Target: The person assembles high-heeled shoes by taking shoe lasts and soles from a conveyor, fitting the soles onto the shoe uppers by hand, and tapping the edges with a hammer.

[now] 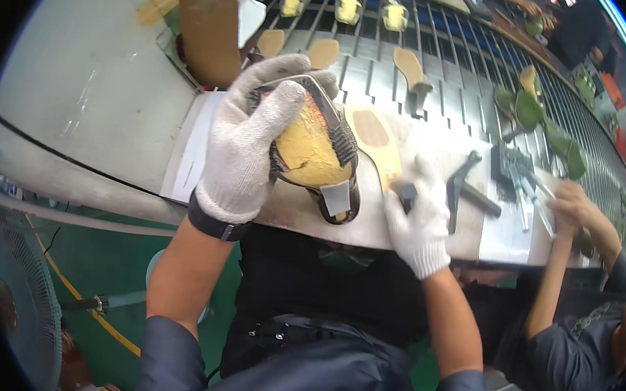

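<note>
My gloved left hand [248,135] is wrapped round a dark shoe upper [316,140], with the thumb across it. Its underside faces up, coated in cracked yellow, and dark gathered material edges it. A small grey patch shows at the end nearest me. To its right, a tan shoe sole [373,138] lies on the bench, a paler patch on its front part. My gloved right hand [421,222] is closed on the sole's dark heel end, thumb and fingers on either side; part of that end is hidden by the glove.
A hammer [475,193] lies right of my right hand, before a dark tool holder [513,171]. Beyond, a slatted conveyor [376,50] carries soles, yellow-coated shoe pieces and green shoes [529,109]. A co-worker's hands [573,205] are at the right. A fan [19,283] stands lower left.
</note>
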`<state>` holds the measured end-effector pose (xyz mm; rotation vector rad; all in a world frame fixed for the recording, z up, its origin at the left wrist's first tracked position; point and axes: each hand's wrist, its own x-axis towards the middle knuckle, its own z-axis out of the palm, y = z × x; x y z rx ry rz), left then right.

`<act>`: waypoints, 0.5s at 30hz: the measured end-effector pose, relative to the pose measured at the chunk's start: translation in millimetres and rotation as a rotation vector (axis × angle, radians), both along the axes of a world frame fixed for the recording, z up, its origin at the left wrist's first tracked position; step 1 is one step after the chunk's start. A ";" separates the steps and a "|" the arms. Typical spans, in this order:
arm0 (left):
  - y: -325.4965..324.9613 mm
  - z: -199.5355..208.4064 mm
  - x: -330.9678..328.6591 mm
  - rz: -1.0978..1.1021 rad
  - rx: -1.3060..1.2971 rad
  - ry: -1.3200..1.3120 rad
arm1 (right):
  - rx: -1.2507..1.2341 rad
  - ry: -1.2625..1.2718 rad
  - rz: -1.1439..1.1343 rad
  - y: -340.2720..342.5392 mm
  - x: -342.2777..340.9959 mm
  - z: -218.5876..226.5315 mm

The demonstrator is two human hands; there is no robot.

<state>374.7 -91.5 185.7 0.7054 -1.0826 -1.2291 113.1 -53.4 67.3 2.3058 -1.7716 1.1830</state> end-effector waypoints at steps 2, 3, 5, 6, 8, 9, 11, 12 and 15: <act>-3.5 -3.1 7.9 0.003 0.017 0.037 | 0.303 -0.308 0.090 19.2 -3.2 9.9; -1.6 -4.3 14.6 0.015 0.015 0.046 | 0.274 -0.402 0.132 36.5 -0.4 24.9; 1.6 -6.5 20.0 0.022 0.003 0.079 | 0.572 -0.842 0.123 94.4 -11.1 32.3; 2.5 -3.9 20.5 0.029 -0.005 0.085 | 0.482 -0.862 0.299 119.0 -29.6 11.6; 4.5 -6.1 20.2 -0.029 -0.026 0.059 | 0.578 -1.484 0.260 161.4 -14.8 14.5; 5.2 -3.5 14.7 -0.006 -0.028 0.092 | 0.795 -1.392 0.170 158.0 -21.4 9.6; 0.1 4.0 15.7 -0.051 0.018 0.092 | 1.151 -1.534 0.059 135.9 -16.5 12.6; -3.3 6.1 15.3 -0.099 0.061 0.094 | 1.148 -1.531 0.060 130.8 -13.7 13.6; 1.0 10.8 4.4 -0.162 0.080 0.132 | 0.930 -1.478 0.180 119.6 -6.1 28.4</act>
